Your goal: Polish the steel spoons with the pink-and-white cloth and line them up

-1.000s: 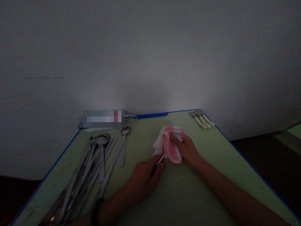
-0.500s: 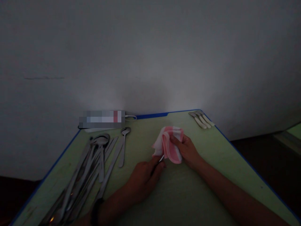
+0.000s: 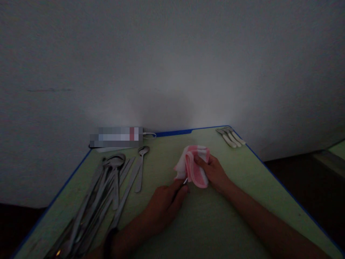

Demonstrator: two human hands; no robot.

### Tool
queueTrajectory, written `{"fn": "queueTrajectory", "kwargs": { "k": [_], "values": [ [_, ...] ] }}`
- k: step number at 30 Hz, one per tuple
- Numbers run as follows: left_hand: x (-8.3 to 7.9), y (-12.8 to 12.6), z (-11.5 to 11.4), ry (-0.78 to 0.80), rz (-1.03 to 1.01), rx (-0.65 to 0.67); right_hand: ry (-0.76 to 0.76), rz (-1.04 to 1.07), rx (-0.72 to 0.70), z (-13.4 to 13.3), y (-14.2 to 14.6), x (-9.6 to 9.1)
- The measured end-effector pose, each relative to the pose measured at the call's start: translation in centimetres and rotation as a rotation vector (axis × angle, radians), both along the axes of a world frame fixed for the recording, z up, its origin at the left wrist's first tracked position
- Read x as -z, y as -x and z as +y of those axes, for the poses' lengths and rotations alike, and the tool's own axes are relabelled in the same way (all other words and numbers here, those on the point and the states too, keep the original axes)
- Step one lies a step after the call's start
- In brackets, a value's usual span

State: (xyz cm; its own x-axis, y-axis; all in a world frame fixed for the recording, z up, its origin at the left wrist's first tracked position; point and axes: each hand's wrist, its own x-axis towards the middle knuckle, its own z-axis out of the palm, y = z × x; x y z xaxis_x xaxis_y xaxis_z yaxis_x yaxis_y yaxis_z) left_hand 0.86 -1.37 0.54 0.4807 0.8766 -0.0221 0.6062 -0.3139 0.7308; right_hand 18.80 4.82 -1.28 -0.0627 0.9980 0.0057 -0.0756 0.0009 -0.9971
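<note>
We grip a slim, shiny metal utensil (image 3: 185, 181) in the closed left hand (image 3: 167, 202), its far end hidden by the pink-and-white striped fabric cloth (image 3: 198, 171) pinched in the closed right hand (image 3: 214, 171). Left of this cloth lies piled silver metal cutlery (image 3: 115, 190); beyond the cloth, to its right, three cream-handled metal utensils (image 3: 233, 139) lie on the pale green, blue-edged table (image 3: 248, 172).

Our left hand (image 3: 165, 201) and right hand (image 3: 215, 172) near each other, both gripping.
Left fingers (image 3: 179, 184) curled in, tips aimed forward and right; our left forearm (image 3: 132, 232) slants in from lower left. Right thumb (image 3: 201, 163) on top, pointing forward-left, other right fingers mostly hidden; our right forearm (image 3: 261, 221), bare, runs in from lower right, more of it showing.
</note>
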Motion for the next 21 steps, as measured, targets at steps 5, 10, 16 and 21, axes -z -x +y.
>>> {"fn": "queueTrajectory", "kwargs": {
  "k": [5,10,16,21],
  "values": [
    [0.08,-0.06,0.09,0.021,-0.017,0.0,0.004,0.007,-0.003,0.02,-0.02,0.15],
    [-0.2,-0.06,0.03,0.031,-0.022,-0.004,0.0,0.011,-0.019,-0.01,-0.09,0.12],
    [0.04,0.0,-0.04,0.024,-0.03,-0.012,0.013,0.036,-0.017,0.01,-0.07,0.22],
    [0.04,-0.05,0.04,0.02,-0.007,-0.021,0.023,0.03,-0.018,0.0,-0.07,0.1]
  ]
}}
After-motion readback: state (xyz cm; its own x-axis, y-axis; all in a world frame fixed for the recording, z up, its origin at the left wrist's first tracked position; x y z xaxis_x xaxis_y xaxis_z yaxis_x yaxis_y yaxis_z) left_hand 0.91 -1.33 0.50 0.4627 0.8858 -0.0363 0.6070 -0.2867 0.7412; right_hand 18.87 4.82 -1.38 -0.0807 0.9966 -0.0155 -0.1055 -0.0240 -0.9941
